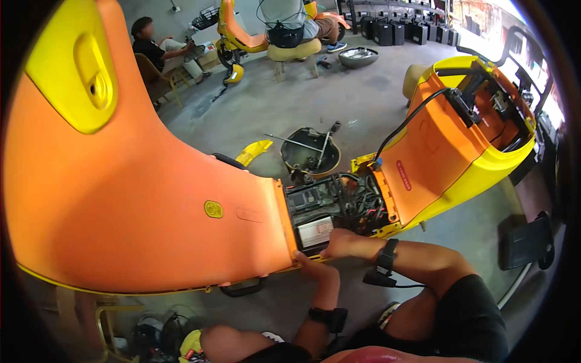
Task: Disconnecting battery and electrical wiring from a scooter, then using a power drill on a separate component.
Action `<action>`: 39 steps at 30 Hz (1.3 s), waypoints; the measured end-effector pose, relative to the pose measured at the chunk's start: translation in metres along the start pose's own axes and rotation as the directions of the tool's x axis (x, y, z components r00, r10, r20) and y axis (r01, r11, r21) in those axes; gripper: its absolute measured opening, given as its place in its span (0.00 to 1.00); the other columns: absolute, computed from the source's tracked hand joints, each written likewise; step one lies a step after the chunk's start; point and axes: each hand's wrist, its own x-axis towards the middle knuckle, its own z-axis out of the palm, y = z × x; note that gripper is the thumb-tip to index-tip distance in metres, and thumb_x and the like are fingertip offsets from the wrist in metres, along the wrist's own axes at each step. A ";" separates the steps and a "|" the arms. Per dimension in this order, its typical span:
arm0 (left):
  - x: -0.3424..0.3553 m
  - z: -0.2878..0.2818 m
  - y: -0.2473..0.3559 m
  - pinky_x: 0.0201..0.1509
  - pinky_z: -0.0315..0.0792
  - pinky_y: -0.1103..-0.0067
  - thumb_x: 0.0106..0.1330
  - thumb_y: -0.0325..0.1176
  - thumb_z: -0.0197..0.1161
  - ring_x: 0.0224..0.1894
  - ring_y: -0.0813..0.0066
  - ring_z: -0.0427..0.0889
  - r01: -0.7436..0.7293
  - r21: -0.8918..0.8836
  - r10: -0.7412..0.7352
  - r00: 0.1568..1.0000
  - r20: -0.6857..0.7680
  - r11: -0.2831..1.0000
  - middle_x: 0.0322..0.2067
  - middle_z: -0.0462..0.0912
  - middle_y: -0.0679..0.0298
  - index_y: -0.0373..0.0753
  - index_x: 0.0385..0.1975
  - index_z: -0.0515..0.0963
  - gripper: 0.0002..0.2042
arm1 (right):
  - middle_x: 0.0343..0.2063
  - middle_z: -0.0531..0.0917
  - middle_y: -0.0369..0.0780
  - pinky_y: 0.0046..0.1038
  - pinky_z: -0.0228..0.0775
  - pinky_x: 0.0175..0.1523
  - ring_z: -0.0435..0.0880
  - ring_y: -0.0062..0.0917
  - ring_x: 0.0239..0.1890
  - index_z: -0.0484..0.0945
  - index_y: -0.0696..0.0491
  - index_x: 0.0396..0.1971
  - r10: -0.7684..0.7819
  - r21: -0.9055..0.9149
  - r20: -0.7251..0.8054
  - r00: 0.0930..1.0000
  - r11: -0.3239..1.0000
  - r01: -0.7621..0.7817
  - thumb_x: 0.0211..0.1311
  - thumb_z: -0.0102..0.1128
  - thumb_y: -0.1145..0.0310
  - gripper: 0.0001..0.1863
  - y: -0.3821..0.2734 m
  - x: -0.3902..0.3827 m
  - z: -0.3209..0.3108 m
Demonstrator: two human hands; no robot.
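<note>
A scooter body with orange panels (pixel 151 206) lies across my view, its floor compartment (pixel 339 196) uncovered to show wiring and black parts. Inside, at the near side, sits a silver metal box (pixel 316 231) with a label. My right hand (pixel 346 243) is curled at the near edge of the compartment, right beside this box; what its fingers hold is hidden. Just to the left, my left hand (pixel 319 270) reaches up to the panel's near corner, one digit stretched out against the edge. Its other fingers are partly hidden.
Beyond the scooter stands a round tub (pixel 310 151) with tools in it, beside a loose yellow panel (pixel 254 152). The open seat section (pixel 484 109) rises at the right. Two people sit farther back, one by another scooter (pixel 242 33). Black battery cases (pixel 387 31) line the back.
</note>
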 end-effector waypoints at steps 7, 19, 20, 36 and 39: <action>-0.011 -0.019 -0.036 0.46 0.73 0.75 0.73 0.59 0.41 0.40 0.71 0.80 0.304 -0.005 -0.298 0.936 0.189 0.953 0.33 0.81 0.62 0.37 0.32 0.76 0.29 | 0.36 0.84 0.55 0.36 0.76 0.45 0.85 0.43 0.41 0.83 0.65 0.35 -0.071 -0.006 0.002 0.997 0.997 0.071 0.49 0.71 0.48 0.30 0.001 -0.002 -0.001; 0.005 -0.033 -0.005 0.56 0.70 0.73 0.74 0.52 0.48 0.50 0.71 0.76 0.205 -0.160 -0.155 0.948 0.279 0.966 0.47 0.75 0.61 0.35 0.53 0.69 0.24 | 0.48 0.83 0.48 0.35 0.74 0.55 0.82 0.40 0.52 0.83 0.58 0.45 0.058 -0.011 0.071 0.996 0.998 -0.057 0.53 0.69 0.50 0.27 -0.013 -0.012 -0.008; 0.013 -0.036 -0.002 0.56 0.70 0.73 0.74 0.52 0.48 0.50 0.71 0.76 0.205 -0.158 -0.156 0.949 0.276 0.966 0.47 0.75 0.61 0.35 0.53 0.69 0.24 | 0.44 0.83 0.51 0.36 0.74 0.52 0.83 0.41 0.50 0.83 0.61 0.42 0.031 -0.008 0.032 0.999 0.999 -0.031 0.53 0.68 0.49 0.28 -0.009 -0.012 -0.006; 0.031 -0.046 -0.008 0.59 0.70 0.72 0.73 0.53 0.48 0.54 0.69 0.75 0.053 -0.070 -0.033 0.965 0.258 0.996 0.53 0.75 0.60 0.36 0.60 0.66 0.27 | 0.41 0.84 0.53 0.35 0.75 0.51 0.84 0.42 0.47 0.83 0.64 0.40 -0.044 -0.053 0.017 0.999 0.998 0.045 0.54 0.69 0.50 0.28 -0.018 -0.015 -0.011; 0.030 -0.044 -0.006 0.58 0.70 0.73 0.73 0.52 0.49 0.54 0.69 0.76 0.011 -0.028 -0.003 0.958 0.286 1.000 0.52 0.75 0.61 0.36 0.59 0.67 0.26 | 0.42 0.84 0.53 0.36 0.75 0.51 0.84 0.42 0.47 0.82 0.64 0.40 -0.085 -0.117 0.038 0.996 0.989 0.089 0.55 0.68 0.49 0.29 -0.016 -0.011 -0.010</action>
